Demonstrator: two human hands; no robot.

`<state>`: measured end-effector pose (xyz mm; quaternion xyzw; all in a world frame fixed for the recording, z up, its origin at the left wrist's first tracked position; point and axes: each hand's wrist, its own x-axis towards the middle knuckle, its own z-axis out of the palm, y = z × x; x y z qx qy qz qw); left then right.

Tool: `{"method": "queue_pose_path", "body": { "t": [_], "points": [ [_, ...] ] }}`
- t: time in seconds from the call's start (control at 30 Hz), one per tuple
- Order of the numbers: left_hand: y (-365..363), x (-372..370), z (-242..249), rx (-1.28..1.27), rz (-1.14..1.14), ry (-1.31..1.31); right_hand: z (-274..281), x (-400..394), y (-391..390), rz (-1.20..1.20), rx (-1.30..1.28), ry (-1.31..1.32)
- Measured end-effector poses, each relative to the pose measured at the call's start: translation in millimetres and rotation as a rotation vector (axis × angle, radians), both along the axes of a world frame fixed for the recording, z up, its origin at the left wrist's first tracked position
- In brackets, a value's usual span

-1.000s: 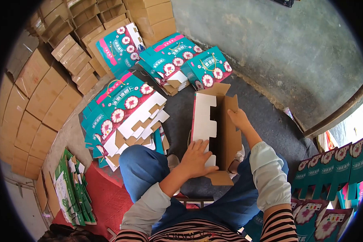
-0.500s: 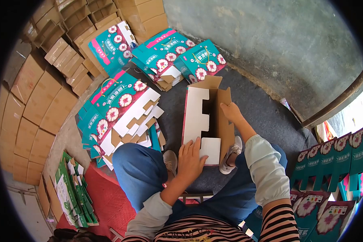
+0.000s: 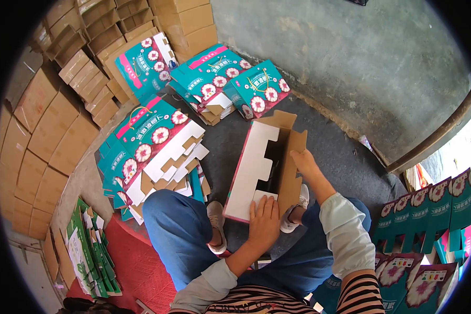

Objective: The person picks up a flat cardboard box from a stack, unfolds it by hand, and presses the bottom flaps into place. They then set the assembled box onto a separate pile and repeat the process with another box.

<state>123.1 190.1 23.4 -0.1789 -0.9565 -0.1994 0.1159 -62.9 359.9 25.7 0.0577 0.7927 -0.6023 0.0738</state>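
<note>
Resting on the dark mat (image 3: 345,157) in front of us, the box (image 3: 247,167) gapes upward. Our left hand (image 3: 265,222) lies outstretched on its near white flap (image 3: 266,193); our right hand (image 3: 306,165), apart from the left, grips the brown flap (image 3: 289,180). Left of the box, we see teal cartons (image 3: 157,121) piled up, and beyond, the grey wall (image 3: 350,63).

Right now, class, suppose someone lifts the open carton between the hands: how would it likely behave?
The open carton is probably light for its size, since its walls look like thin cardboard. Its brown side flap would likely swing or bend, as it stands unfastened.
</note>
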Motion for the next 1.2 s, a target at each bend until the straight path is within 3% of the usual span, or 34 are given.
{"method": "queue_pose_path", "body": {
  "t": [0.07, 0.2, 0.27, 0.33, 0.4, 0.47, 0.57, 0.67, 0.77, 0.87, 0.9, 0.97, 1.07, 1.2],
  "points": [
    [-12.0, -0.9, 1.8, -0.001, -0.056, 0.027, 44.5, 22.6, 12.9, 0.078, -0.18, -0.199],
    [-55.1, -3.8, 1.9, 0.024, -0.196, 0.024, 74.9, 16.1, 59.2, -0.225, -0.182, 0.049],
    [-75.3, -5.0, 0.4, 0.042, -0.227, -0.005, 62.4, 6.5, 73.3, -0.178, -0.145, -0.008],
    [-88.8, -9.6, 10.5, 0.055, -0.239, -0.064, 72.0, 17.6, 60.0, 0.069, -0.131, -0.005],
    [-93.2, -12.9, 18.5, 0.132, -0.229, -0.076, 44.9, 1.5, 62.8, 0.211, 0.274, 0.091],
    [-96.3, -17.4, 22.4, 0.161, -0.212, -0.023, 41.7, -3.1, 59.2, 0.308, 0.318, 0.117],
    [-85.5, -21.6, 30.3, 0.392, 0.042, -0.149, 44.4, -16.1, 68.9, 0.342, 0.281, 0.018],
    [-66.5, -29.7, 27.2, 0.436, 0.25, -0.117, 55.2, -13.0, 70.6, 0.295, 0.159, -0.074],
    [-51.7, -31.4, 27.2, 0.446, 0.358, -0.042, 58.0, -8.1, 62.2, 0.282, 0.258, -0.085],
    [-51.5, -37.0, 21.6, 0.315, 0.358, 0.246, 66.0, 18.4, 42.7, 0.395, 0.736, 0.296],
    [-52.6, -36.2, 18.4, 0.237, 0.345, 0.227, 62.6, 21.9, 42.3, 0.46, 0.763, 0.438],
    [-55.7, -35.3, 13.0, 0.084, 0.32, 0.196, 55.6, 26.2, 34.8, 0.555, 0.889, 0.526],
    [-55.6, -31.4, 16.8, -0.077, 0.103, 0.064, 49.7, 29.4, 31.0, 0.687, 1.003, 0.583],
    [-55.8, -34.7, 6.0, -0.138, 0.077, 0.049, 46.2, 31.3, 31.1, 0.746, 1.086, 0.563]
  ]
}}
